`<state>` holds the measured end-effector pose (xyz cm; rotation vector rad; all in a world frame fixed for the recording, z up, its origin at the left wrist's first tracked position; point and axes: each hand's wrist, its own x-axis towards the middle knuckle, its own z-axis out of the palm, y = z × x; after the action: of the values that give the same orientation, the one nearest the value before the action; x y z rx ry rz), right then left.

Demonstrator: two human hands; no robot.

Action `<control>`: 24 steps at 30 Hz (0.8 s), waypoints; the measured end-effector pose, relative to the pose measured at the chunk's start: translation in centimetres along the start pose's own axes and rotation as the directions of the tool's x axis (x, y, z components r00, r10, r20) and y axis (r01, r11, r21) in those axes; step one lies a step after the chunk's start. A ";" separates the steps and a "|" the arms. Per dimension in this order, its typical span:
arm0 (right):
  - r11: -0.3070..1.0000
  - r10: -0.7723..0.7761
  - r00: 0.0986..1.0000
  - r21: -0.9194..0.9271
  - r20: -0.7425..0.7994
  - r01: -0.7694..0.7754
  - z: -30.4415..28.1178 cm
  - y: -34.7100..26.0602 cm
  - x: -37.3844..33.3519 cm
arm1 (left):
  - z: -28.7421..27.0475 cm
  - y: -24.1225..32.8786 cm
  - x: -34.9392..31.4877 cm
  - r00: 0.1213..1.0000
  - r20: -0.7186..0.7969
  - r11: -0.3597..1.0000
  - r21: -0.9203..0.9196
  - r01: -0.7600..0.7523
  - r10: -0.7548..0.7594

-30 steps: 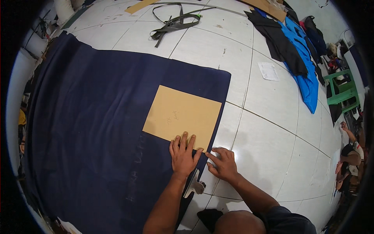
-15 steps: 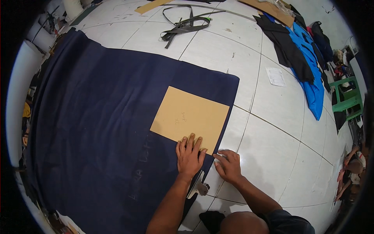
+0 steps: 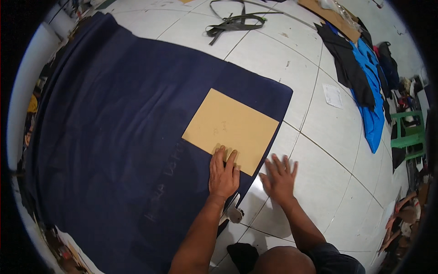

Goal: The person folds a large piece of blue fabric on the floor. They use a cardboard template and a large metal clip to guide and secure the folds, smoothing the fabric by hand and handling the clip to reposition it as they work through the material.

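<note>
A flat tan card pattern piece (image 3: 237,121) with faint pencil marks lies on dark navy fabric (image 3: 114,114), close to the cloth's right edge. My left hand (image 3: 223,176) rests on the card's near edge, fingers stretched and pressing down, with its palm over the fabric. Just right of the fabric edge, my right hand (image 3: 281,180) is spread over the white tiles, holding nothing. A grey metallic object (image 3: 235,214) sits at the fabric edge below my left hand; its kind is unclear.
Black straps (image 3: 237,23) lie on the tiled floor beyond the cloth. At the far right are blue and black fabric pieces (image 3: 369,100), a small white packet (image 3: 332,95) and a green stool (image 3: 408,134). A white roll (image 3: 29,91) stands along the left.
My right hand has come away from the fabric edge by the card's near corner, moving right with fingers spreading. My left hand stays on the card. The whole view has shifted slightly.
</note>
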<state>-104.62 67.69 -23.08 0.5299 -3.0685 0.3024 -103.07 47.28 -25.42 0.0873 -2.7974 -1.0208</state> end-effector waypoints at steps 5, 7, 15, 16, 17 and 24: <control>0.994 -0.032 0.997 0.105 -0.070 0.039 -1.0 1.8 -0.5 | -0.7 0.0 0.5 0.999 0.048 0.999 0.027 -0.017 0.016; 0.967 -0.080 0.988 0.229 -0.129 0.109 -1.6 0.1 1.6 | -1.2 -0.4 0.8 0.999 -0.021 0.993 -0.112 0.026 -0.029; 0.972 -0.214 0.971 -0.073 0.106 0.222 0.1 0.2 4.9 | -14.3 -3.9 -5.4 0.994 -0.101 0.997 -0.044 -0.056 0.051; 0.985 -0.145 0.983 -0.082 0.108 0.154 -0.4 1.3 4.4 | -17.4 -4.9 -7.7 0.997 -0.051 0.999 -0.007 -0.053 0.053; 0.991 -0.075 0.991 -0.103 0.111 0.087 -0.8 2.4 3.4 | -20.4 -6.0 -10.6 0.999 0.001 0.998 0.030 -0.050 0.050; 0.916 0.351 0.936 -0.223 0.038 -0.334 -2.7 8.7 -7.0 | -33.6 -7.7 -39.6 0.246 0.476 0.488 0.495 0.719 -0.845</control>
<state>-100.99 78.61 -22.35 -0.0101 -3.2021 -0.0502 -58.29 24.44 -10.29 1.6968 -3.5324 -1.0752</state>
